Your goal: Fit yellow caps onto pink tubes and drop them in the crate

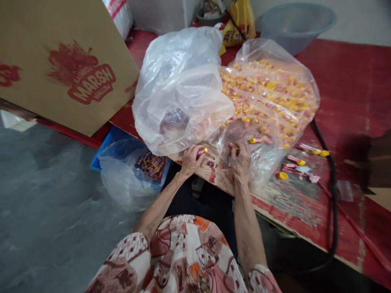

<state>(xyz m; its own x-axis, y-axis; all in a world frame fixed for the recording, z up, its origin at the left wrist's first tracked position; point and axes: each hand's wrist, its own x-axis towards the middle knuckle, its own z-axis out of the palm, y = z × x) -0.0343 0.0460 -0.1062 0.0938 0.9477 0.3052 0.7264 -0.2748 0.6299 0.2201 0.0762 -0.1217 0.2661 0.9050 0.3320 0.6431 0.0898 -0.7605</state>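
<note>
My left hand (192,160) is closed on a small pink tube with a yellow cap (202,151), just over the table's front edge. Beside it, my right hand (241,162) is at the mouth of a clear plastic bag (301,81) full of similar yellow-capped pink tubes. The right fingers are bent around another small pink piece (231,145), with a bit of yellow at the fingertips; its full shape is hidden. A second, cloudy plastic bag (180,61) bulges on the table in front of my left hand.
At the lower left, a blue crate (97,160) holds a plastic bag with dark and yellow pieces. A cardboard box (61,53) stands left. Several loose tubes and caps (283,176) lie right, near a black cable (334,203). A grey basin (297,24) stands behind.
</note>
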